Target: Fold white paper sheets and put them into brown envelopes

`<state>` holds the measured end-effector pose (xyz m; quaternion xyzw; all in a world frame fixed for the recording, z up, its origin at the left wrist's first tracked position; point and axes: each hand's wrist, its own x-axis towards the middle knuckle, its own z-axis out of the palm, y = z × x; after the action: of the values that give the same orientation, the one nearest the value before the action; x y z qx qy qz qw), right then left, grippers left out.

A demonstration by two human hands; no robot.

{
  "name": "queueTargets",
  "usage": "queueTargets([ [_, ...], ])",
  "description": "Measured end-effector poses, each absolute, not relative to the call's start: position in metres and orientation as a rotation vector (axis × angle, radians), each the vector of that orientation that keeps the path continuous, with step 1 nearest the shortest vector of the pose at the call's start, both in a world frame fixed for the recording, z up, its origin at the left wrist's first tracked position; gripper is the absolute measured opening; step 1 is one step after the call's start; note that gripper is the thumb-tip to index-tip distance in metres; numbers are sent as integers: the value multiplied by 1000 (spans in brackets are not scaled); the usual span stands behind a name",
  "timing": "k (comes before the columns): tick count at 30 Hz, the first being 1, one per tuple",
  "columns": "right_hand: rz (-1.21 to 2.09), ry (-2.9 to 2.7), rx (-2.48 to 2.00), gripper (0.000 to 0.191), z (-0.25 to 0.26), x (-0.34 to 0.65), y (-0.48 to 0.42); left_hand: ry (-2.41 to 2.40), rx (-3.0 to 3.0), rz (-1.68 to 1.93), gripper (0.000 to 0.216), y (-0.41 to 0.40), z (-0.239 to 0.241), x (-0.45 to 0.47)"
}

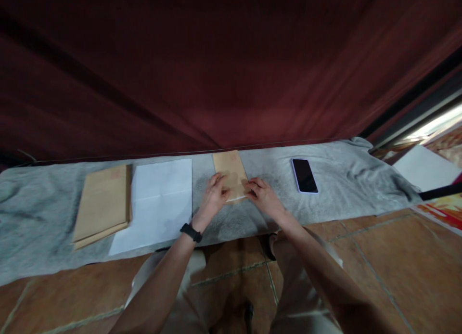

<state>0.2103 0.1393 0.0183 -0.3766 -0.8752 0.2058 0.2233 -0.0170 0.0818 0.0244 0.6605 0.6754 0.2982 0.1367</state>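
Observation:
A narrow brown envelope (230, 173) lies on a grey cloth (325, 199) spread over the floor. A white edge of paper shows at its near end. My left hand (215, 193) rests on the envelope's near left corner, fingers curled and pinching it. My right hand (262, 195) presses on the near right corner, fingers bent down onto it. A black watch sits on my left wrist.
A stack of larger brown envelopes (103, 204) and white sheets of paper (157, 201) lie on the cloth to the left. A dark phone (304, 175) lies to the right. Red curtain behind, tiled floor (378, 257) in front, white paper (424, 168) far right.

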Motion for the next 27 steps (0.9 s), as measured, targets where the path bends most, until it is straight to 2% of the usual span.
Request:
queueTargets([
  [5, 564, -2520, -1026, 35, 21, 209, 138, 1773, 2193, 669, 49, 68, 19, -9],
  [14, 441, -2688, -1057, 32, 31, 206, 135, 1795, 2389, 439, 31, 62, 31, -4],
  [21, 354, -2726, -1016, 33, 33, 205, 134, 1777, 2565, 245, 39, 55, 37, 9],
  [27, 320, -2765, -959, 30, 34, 204, 132, 1797, 2623, 127, 35, 51, 37, 21],
])
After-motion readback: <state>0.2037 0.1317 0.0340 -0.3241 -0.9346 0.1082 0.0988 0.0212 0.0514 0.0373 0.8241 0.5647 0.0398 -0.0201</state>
